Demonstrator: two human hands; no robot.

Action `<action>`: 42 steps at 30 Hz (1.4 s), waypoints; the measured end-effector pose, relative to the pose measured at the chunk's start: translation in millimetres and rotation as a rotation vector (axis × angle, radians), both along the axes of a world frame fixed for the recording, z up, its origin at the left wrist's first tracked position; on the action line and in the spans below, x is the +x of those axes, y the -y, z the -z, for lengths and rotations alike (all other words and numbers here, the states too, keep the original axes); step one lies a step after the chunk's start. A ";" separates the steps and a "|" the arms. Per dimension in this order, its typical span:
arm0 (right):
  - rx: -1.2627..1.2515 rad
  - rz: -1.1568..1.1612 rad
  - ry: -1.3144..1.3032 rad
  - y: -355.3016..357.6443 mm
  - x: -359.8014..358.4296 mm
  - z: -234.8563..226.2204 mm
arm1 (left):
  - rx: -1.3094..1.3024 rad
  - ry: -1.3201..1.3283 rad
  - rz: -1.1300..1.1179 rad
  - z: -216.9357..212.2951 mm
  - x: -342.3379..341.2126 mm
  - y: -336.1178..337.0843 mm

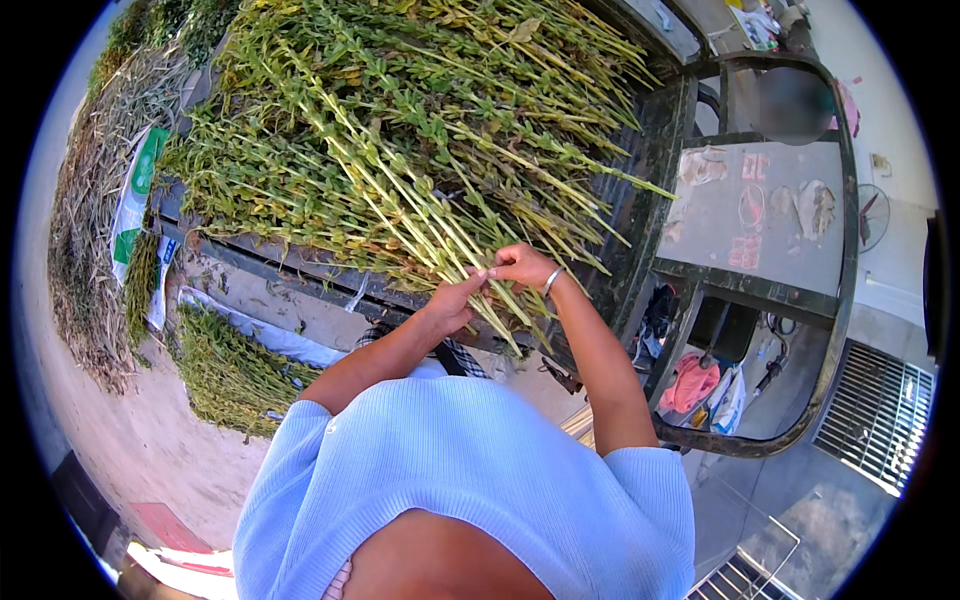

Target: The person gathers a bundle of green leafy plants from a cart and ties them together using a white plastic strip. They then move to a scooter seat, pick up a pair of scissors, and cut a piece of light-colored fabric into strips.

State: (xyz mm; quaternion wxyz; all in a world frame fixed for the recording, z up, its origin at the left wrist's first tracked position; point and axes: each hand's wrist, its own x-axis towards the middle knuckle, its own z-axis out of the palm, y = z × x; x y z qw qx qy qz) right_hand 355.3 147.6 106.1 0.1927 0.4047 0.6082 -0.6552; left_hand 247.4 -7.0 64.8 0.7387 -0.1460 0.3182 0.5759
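Note:
A big heap of long green plant stalks (400,130) with small leaves and pods lies in the bed of a dark metal cart (655,150), cut ends toward me. My left hand (455,300) and my right hand (525,265), a metal bangle on its wrist, meet at the near edge of the heap. Both are closed on a bundle of stalks (490,305) whose cut ends stick out below my hands. Part of the bundle is hidden by my fingers.
The cart's cab frame and grey roof panel (760,210) stand at right, with pink cloth and bags (700,385) inside. More stalk bundles (225,375) lie on the sandy ground at left, beside white sacks (135,200). A metal grille (880,415) is at far right.

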 end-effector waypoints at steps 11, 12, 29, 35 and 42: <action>0.014 0.015 -0.082 -9.6 -60.1 23.6 | 0.048 -0.100 0.072 -18.9 -9.3 11.1; 0.085 -0.074 -0.058 -4.7 -66.7 21.1 | 0.029 -0.116 0.079 -15.7 -10.5 11.2; 1.170 -0.238 0.401 -97.1 -68.6 24.1 | 0.050 0.019 0.127 -17.9 -14.5 25.9; 1.113 -0.395 0.531 -136.9 -78.7 35.4 | 0.123 0.106 0.057 1.2 -9.5 33.3; 1.189 -0.391 0.421 -123.5 -75.6 16.0 | -0.067 0.044 -0.015 -2.9 -7.1 35.4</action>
